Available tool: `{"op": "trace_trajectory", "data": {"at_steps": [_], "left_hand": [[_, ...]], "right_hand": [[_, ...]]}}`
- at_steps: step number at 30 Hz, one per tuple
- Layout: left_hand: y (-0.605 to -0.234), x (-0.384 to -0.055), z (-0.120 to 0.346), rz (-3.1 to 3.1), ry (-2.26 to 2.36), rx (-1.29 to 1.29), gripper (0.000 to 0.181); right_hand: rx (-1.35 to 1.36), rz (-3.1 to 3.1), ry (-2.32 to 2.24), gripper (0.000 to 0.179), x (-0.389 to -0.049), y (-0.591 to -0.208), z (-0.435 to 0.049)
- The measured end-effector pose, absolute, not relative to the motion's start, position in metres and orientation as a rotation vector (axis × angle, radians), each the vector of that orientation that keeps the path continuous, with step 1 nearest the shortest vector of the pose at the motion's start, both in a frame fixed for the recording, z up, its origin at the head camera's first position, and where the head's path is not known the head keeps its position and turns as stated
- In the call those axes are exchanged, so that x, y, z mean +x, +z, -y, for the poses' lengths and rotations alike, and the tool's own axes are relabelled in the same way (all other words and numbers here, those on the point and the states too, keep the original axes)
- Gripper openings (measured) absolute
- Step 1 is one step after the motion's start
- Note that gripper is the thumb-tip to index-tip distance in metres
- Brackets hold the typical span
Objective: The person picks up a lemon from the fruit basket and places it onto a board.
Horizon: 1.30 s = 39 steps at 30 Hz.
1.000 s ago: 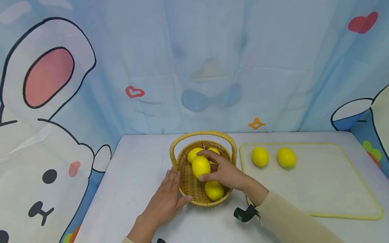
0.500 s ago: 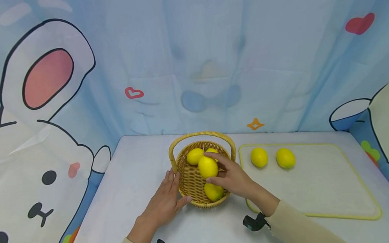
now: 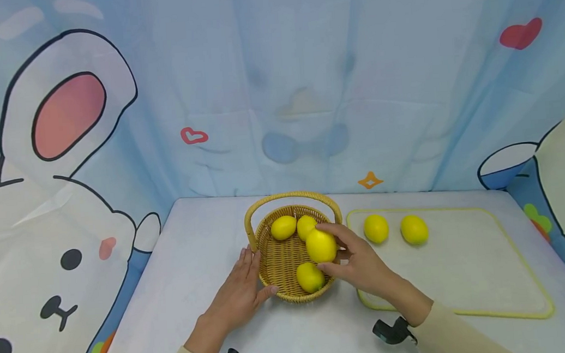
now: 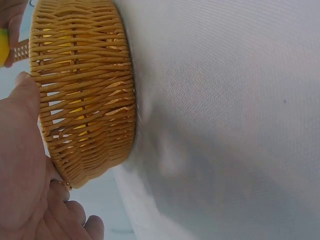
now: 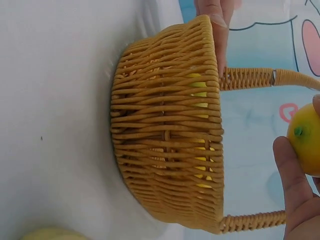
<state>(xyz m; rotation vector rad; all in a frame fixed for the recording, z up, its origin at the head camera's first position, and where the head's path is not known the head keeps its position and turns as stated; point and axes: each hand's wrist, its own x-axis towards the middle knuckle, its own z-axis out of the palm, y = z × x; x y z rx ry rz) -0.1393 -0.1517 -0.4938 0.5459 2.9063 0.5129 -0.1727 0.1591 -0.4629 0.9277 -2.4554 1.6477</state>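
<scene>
A yellow lemon (image 3: 321,246) is held between the thumb and fingers of my right hand (image 3: 362,261), over the right side of a wicker basket (image 3: 280,267). The right wrist view shows that lemon (image 5: 306,145), with its green stem end, clear of the basket rim. My left hand (image 3: 238,289) rests against the basket's left side, fingers stretched along it and thumb by the front rim. In the left wrist view, the left thumb (image 4: 25,95) touches the rim. Inside the basket lie a lemon (image 3: 283,228) at back left, another lemon (image 3: 306,227) beside it and a lemon (image 3: 311,277) in front.
A pale board with a yellow edge (image 3: 466,273) lies right of the basket, bearing a lemon (image 3: 376,229) and a second lemon (image 3: 414,229). The basket's tall handle (image 3: 293,195) arches up over it. Behind the white table (image 3: 207,220) hangs a printed blue curtain (image 3: 306,87).
My right hand has moved right with the lemon, from over the basket's middle to its right side. More of the back lemon shows. The left hand has stayed on the basket.
</scene>
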Motion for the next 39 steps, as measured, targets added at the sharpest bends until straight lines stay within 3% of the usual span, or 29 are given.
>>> {"op": "trace_trajectory", "data": {"at_steps": [17, 39], "left_hand": [[-0.495, -0.14, 0.153, -2.899, 0.516, 0.548, 0.096], [-0.496, -0.141, 0.153, -2.887, 0.533, 0.542, 0.097]], "right_hand": [[0.843, 2.309, 1.56, 0.083, -0.163, -0.451, -0.207], [0.25, 2.607, 1.221, 0.078, -0.193, -0.458, -0.347]]}}
